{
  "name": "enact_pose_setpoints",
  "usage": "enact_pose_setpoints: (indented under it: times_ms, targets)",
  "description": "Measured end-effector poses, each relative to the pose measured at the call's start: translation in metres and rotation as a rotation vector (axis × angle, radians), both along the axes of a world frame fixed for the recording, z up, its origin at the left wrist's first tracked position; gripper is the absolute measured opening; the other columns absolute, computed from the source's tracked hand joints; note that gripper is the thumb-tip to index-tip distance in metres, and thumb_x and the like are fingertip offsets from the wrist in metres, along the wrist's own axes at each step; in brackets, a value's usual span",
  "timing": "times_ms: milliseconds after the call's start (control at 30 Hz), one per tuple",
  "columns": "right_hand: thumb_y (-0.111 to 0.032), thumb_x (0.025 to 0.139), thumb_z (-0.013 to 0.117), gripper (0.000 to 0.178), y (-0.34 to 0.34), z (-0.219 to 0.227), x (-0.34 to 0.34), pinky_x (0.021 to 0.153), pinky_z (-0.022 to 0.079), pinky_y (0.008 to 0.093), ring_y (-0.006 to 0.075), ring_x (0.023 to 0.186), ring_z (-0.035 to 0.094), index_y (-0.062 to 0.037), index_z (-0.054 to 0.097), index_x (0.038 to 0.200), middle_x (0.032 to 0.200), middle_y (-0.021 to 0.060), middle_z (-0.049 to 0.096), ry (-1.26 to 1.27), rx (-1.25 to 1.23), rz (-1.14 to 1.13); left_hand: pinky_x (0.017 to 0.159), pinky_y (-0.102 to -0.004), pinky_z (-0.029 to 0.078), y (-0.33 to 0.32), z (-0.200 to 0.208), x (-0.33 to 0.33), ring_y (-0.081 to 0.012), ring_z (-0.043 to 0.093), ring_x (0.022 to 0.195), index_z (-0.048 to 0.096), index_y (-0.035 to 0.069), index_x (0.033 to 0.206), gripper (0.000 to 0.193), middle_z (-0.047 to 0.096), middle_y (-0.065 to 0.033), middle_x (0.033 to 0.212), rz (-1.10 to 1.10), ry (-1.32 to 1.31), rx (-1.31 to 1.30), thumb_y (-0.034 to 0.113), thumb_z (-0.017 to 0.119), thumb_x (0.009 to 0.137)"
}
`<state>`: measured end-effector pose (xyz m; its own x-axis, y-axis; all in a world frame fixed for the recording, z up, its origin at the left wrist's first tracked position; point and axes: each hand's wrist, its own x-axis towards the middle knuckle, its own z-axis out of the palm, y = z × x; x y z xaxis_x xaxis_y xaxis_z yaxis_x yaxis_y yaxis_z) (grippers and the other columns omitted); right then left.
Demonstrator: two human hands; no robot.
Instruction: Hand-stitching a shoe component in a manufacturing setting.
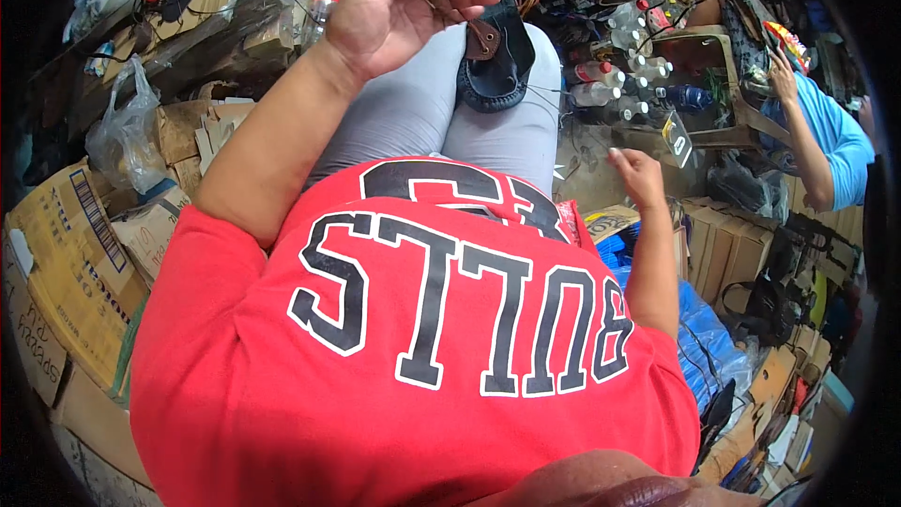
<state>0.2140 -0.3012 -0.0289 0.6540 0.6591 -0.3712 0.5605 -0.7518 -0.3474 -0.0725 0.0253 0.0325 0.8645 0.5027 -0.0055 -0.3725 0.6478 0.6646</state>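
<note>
A dark moccasin-style shoe (493, 84) rests between my grey-trousered knees, its toe toward me. Its brown inner flap (482, 40) has metal eyelets. Left of the shoe's opening, my left hand (399, 14) is raised palm up, with curled fingers reaching toward the shoe. What those fingers grip, if anything, is too small to make out. From the shoe's right side a thin thread (546, 89) leads toward my right hand (638, 176). That hand is held out to the right, well apart from the shoe, thumb and fingers pinched together; the thread is hard to follow near the fingertips.
Several plastic bottles (598, 94) stand right of my knees, beside a brownish frame (737, 84). A red-labelled bottle (328, 0) is at far left. Cardboard (75, 253) and a clear bag (127, 136) line my left. At right, another person's blue sleeve (849, 155) shows.
</note>
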Motion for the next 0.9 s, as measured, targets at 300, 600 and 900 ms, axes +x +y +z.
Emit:
enact_pose_setpoints:
  times_ms: [300, 600, 900]
  targets:
    - [-0.048, 0.086, 0.055, 0.042, -0.065, -0.037, 0.02, 0.056, 0.032, 0.0223, 0.0082, 0.059, 0.044, -0.0085, 0.065, 0.096, 0.064, -0.0065, 0.048, 0.481, 0.224, -0.365, 0.07, -0.0317, 0.045, 0.06, -0.029, -0.045, -0.014, 0.052, 0.059, 0.047, 0.01, 0.066, 0.042, 0.06, -0.0063, 0.076, -0.03, 0.271, 0.165, 0.036, 0.038, 0.097]
    - [-0.025, 0.081, 0.067, 0.058, 0.134, 0.072, -0.046, 0.083, 0.041, 0.0267, 0.014, 0.096, 0.054, -0.0103, 0.045, 0.132, 0.11, 0.006, 0.058, 0.279, 0.48, 0.359, 0.073, -0.0342, 0.047, 0.118, -0.073, 0.051, -0.0241, 0.063, 0.083, 0.068, -0.001, 0.094, 0.07, 0.066, -0.0171, 0.088, -0.113, 1.052, 1.357, 0.065, 0.058, 0.072]
    - [-0.028, 0.079, 0.071, 0.034, 0.19, 0.058, -0.09, 0.059, 0.042, 0.028, 0.0104, 0.068, 0.051, -0.0038, 0.059, 0.1, 0.072, 0.0035, 0.053, 0.258, 0.038, 0.499, 0.067, -0.0345, 0.049, 0.08, -0.083, 0.081, -0.0257, 0.063, 0.067, 0.07, 0.001, 0.078, 0.053, 0.065, -0.0161, 0.071, -0.074, 1.227, 1.491, 0.052, 0.07, 0.063]
